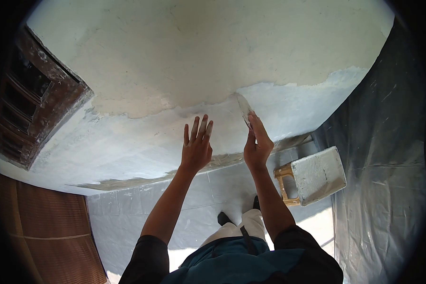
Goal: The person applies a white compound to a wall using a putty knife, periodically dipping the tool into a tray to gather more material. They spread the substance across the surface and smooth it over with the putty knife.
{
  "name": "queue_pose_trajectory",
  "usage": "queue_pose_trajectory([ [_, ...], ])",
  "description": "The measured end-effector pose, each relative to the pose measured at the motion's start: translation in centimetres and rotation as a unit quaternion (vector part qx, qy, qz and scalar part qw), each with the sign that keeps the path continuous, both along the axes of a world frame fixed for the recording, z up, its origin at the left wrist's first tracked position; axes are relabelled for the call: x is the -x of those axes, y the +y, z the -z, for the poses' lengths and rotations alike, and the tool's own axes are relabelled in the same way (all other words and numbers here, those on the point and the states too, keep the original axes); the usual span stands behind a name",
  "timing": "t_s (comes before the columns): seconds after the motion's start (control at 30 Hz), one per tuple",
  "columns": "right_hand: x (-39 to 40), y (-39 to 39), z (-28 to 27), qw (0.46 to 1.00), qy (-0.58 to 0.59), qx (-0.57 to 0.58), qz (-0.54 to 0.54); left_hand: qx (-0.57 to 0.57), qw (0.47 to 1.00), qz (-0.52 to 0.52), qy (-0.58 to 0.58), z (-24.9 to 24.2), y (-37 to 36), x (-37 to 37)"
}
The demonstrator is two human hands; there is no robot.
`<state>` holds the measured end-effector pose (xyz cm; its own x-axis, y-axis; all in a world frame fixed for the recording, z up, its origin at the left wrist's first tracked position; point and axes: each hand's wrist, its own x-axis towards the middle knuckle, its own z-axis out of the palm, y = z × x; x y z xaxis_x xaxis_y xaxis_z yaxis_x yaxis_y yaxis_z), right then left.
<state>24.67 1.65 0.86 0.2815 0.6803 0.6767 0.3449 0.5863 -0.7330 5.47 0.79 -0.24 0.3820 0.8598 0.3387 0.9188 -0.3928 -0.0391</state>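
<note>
right hand [256,144] gripping putty knife [244,109], blade touching wall [199,52]; left hand [197,144] spreading flat, holding nothing. lower band showing fresh filler, upper wall remaining bare.

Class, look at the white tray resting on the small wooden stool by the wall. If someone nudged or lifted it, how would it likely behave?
The tray overhangs the stool on several sides, so a push near an edge would probably tip it. It looks flat, rigid and shallow, so it should lift stiffly, not flop. Its coated white surface may be wet, so possibly slippery to grip.
</note>
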Motion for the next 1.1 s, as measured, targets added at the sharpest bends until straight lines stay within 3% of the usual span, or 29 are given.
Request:
queue_pose_trajectory([
  [0.07,0.2,0.7,0.3,0.995,-0.065,-0.054,0.062,-0.004,1.000,-0.003,0.002,-0.1,0.7,0.3],
  [0.27,1.6,1.3,2.1,0.984,-0.129,-0.085,0.087,-0.026,0.997,-0.015,0.066,1.0,1.8,1.2],
  [0.77,7.4,4.7,6.3,0.957,-0.154,-0.099,0.226,-0.046,0.997,0.034,0.052,3.0,2.5,3.0],
  [1.1,9.6,6.2,9.4,0.952,-0.132,-0.097,0.258,-0.070,0.996,0.034,0.052,4.0,3.1,4.1],
])
